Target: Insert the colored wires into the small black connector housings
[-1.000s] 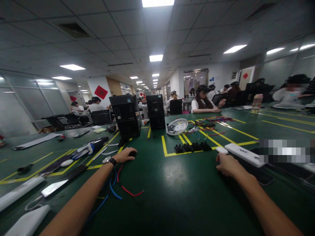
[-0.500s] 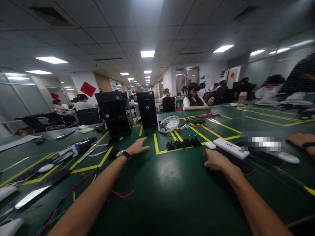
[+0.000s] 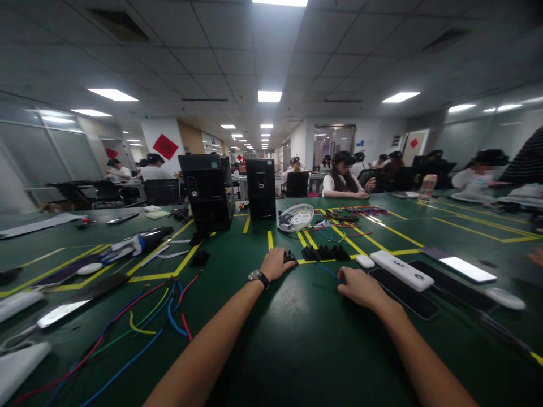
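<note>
My left hand (image 3: 276,263), a watch on its wrist, lies on the green table (image 3: 297,339) with its fingers curled over a small black connector block (image 3: 291,258) at the left end of a row of black blocks (image 3: 324,252). My right hand (image 3: 360,285) rests closed on the table beside a thin blue wire (image 3: 327,270), and its fingertips pinch that wire's end. Yellow tape lines (image 3: 270,240) frame the area just beyond both hands.
Loose coloured wires (image 3: 139,322) lie at my left. A white power strip (image 3: 401,269), a black phone (image 3: 403,285) and a lit phone (image 3: 466,268) sit at my right. Two black computer towers (image 3: 207,189) and a white fan (image 3: 296,217) stand farther back. Several seated people work at the far tables.
My left hand has moved right, from near the yellow line by the towers onto the leftmost black block. My right hand has shifted left toward it, to the blue wire.
</note>
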A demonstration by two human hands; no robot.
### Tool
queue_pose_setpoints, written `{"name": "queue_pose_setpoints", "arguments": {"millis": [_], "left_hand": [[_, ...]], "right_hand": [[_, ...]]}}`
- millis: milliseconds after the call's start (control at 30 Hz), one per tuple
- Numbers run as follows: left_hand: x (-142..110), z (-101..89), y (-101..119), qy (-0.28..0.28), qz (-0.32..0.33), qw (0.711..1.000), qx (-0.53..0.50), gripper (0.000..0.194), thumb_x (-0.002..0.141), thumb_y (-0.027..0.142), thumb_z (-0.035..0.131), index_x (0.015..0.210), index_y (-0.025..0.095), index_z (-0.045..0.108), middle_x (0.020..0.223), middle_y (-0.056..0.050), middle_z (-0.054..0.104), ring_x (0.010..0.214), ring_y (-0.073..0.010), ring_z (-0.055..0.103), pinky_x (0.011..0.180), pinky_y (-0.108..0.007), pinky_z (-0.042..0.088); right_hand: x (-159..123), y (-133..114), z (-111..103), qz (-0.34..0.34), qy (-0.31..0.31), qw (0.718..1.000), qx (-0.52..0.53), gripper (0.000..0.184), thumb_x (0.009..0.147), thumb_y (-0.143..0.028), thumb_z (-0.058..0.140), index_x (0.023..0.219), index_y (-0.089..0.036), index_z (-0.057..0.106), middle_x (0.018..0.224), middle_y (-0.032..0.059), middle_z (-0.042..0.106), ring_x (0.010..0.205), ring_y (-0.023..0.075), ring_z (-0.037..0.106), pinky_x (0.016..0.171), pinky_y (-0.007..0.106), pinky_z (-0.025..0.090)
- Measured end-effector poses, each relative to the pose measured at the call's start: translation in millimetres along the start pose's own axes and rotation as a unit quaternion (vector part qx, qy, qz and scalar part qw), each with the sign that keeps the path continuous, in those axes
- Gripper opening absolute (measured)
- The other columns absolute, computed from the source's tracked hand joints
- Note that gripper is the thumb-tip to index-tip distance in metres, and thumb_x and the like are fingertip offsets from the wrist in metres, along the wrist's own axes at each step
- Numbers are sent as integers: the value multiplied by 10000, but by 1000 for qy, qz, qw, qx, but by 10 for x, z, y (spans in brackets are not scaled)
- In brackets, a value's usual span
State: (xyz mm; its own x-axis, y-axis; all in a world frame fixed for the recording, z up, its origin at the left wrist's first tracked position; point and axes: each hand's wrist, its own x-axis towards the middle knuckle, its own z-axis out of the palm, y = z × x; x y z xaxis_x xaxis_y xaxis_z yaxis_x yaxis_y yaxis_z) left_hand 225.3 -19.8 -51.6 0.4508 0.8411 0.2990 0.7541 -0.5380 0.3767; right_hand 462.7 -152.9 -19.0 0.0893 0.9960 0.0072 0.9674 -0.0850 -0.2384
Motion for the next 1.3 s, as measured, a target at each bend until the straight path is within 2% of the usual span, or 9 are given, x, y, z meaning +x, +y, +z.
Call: {"name": "queue_pose_setpoints", "arguments": {"millis": [267,367,533,600,733,833,1000,1133,1300], "left_hand": [[-575,-565,-632,33,-60,998,12,410,743,506,593,963,161,569,987,-124,593,963,-278,525,805,-349,393],[-705,-718,-727,51,-82,995,-6,391,732,463,614,964,156,545,952,-110,593,909,-251,546,775,-332,408],[-812,-575,-358,129,-41,978,-162,397,693,307,674,1007,188,461,955,-51,576,869,-179,564,764,-281,422],[-841,-460,-138,134,-16,945,-297,444,674,266,691,1026,208,426,957,-29,568,825,-152,580,719,-254,433],[-922,-369,109,82,-23,869,-487,499,668,248,697,1054,233,380,925,1,558,691,-104,593,620,-209,437],[-989,-418,84,99,-41,846,-522,524,658,219,700,1078,231,387,862,12,571,692,-103,585,632,-207,443],[-1009,-475,-97,142,-65,809,-566,727,648,165,695,1266,242,320,925,-23,608,795,-129,596,729,-258,472],[-969,-464,-199,149,-89,803,-570,566,641,203,699,1146,203,443,996,-57,591,813,-140,587,695,-266,485],[-973,-506,-243,188,-86,811,-547,486,649,140,659,1073,208,431,973,-28,595,885,-138,590,804,-269,469]], "right_hand": [[59,-76,36,-36,22,998,40,148,755,-243,513,865,-169,577,837,99,643,774,212,601,601,262,330],[63,-168,65,-46,50,996,63,109,777,-232,485,814,-164,561,787,88,634,723,191,581,590,257,316],[4,-477,178,-138,63,975,164,118,806,-197,423,727,-174,506,689,28,575,623,140,514,568,241,310],[-53,-639,231,-159,37,961,222,135,828,-199,390,726,-185,478,641,-6,524,569,122,478,544,229,310],[-172,-948,343,-200,-11,928,315,220,905,-294,340,762,-192,474,608,-42,436,538,106,425,532,213,321],[-228,-1127,425,-234,-22,908,346,333,932,-408,314,754,-189,490,615,-39,424,556,110,418,533,213,328],[-206,-1344,529,-216,-27,907,362,351,920,-457,346,747,-191,497,567,-44,412,513,109,397,506,217,318],[-81,-1511,576,-216,-35,899,378,310,904,-431,381,804,-182,533,581,-41,449,477,97,399,472,211,307],[61,-1663,624,-175,-26,883,434,284,866,-404,420,1000,-174,519,560,-58,486,382,84,356,398,206,277]]}}
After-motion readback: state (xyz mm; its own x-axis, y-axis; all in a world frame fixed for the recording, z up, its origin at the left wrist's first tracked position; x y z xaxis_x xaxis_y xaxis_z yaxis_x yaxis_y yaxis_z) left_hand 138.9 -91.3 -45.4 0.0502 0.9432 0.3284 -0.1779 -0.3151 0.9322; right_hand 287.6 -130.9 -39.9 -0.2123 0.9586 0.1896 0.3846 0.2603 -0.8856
